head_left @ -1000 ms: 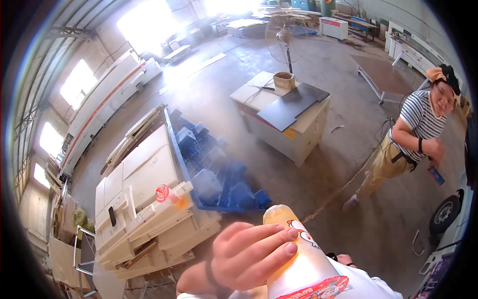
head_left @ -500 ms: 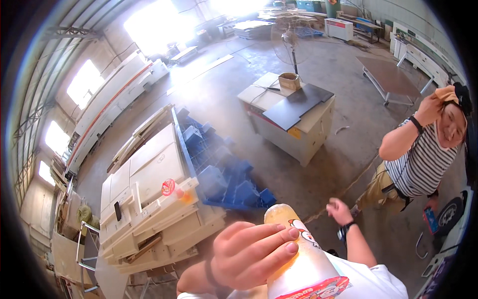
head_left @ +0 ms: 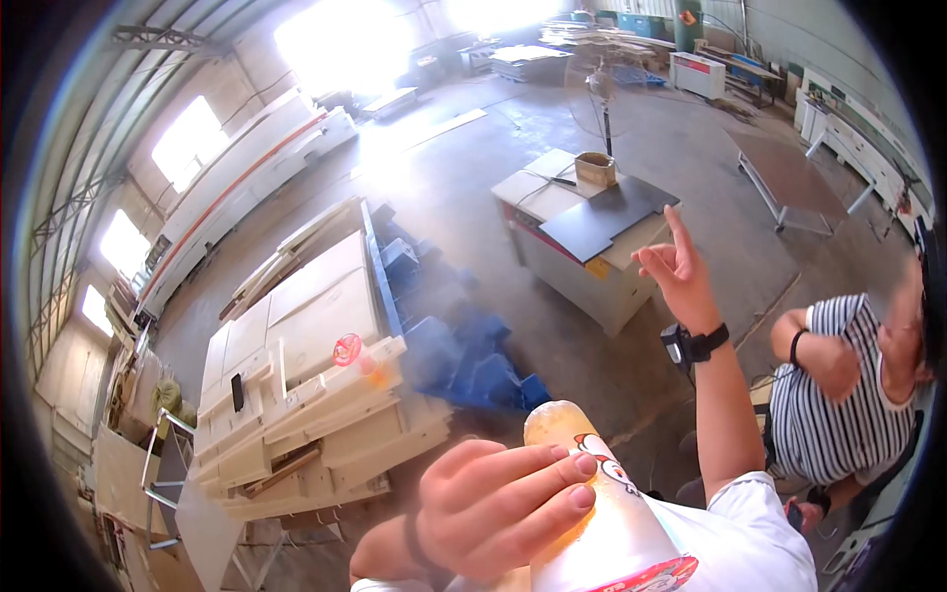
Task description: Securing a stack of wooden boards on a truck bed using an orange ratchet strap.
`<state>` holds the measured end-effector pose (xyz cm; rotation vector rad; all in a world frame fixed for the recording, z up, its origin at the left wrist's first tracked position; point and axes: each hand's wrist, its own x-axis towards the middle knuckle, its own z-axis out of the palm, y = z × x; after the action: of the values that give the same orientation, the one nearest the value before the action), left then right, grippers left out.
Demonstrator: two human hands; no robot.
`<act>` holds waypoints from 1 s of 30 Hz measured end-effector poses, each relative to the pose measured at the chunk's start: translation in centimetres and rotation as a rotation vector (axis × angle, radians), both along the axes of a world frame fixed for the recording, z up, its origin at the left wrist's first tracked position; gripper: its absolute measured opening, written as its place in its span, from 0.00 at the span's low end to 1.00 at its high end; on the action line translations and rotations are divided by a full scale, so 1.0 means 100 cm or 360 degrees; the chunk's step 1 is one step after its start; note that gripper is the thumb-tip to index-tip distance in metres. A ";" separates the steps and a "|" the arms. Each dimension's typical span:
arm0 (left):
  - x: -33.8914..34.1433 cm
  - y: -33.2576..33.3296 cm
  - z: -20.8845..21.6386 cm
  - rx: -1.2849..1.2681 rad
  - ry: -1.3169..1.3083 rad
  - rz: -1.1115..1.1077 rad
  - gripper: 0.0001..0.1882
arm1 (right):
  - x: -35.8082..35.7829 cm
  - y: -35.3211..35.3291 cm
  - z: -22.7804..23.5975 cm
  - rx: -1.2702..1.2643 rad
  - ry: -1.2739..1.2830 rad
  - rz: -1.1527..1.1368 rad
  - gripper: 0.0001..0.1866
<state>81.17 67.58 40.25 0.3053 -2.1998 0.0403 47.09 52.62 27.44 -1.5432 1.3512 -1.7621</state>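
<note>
Close in front of me, my left hand (head_left: 513, 508) is wrapped around a clear plastic drink cup (head_left: 617, 528). Its contents look orange at one end, and a cartoon is printed on the side. The cup is tilted, its red patterned lid toward me and its base pointing away. My right hand (head_left: 681, 271) is raised with a dark watch on the wrist. The index finger is stretched out, the other fingers are partly bent, and nothing is in it. Beyond the fingers, though not visibly touched, is a pale workbench (head_left: 582, 286) carrying a dark panel (head_left: 607, 222).
Pale boards (head_left: 311, 306) are stacked at left, bearing another red-lidded drink cup (head_left: 360, 355) and a black phone-like object (head_left: 237, 392). Beside them lies a blue pallet (head_left: 459, 365). A fan (head_left: 600, 84) stands behind the workbench. At right is a person in a striped shirt (head_left: 838, 395).
My right hand has risen from low beside the cup to an outstretched pointing pose. The left hand keeps the cup. The other person's arm has come down from the head, and the view has shifted slightly.
</note>
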 end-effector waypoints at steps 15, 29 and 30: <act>-0.008 -0.006 -0.004 -0.0049 0.0205 -0.0067 0.16 | 0.003 0.030 -0.032 0.0155 -0.0054 0.0010 0.47; 0.014 0.007 -0.016 -0.0050 0.0232 0.0102 0.17 | 0.027 0.170 -0.248 0.1169 0.0853 0.0387 0.23; 0.016 0.007 -0.018 -0.0043 0.0241 0.0126 0.18 | 0.024 0.182 -0.277 0.1286 0.0846 0.0417 0.24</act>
<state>82.79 68.26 38.40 0.3680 -2.0351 0.0876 49.54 70.84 -0.25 -1.6175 1.6990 -0.5149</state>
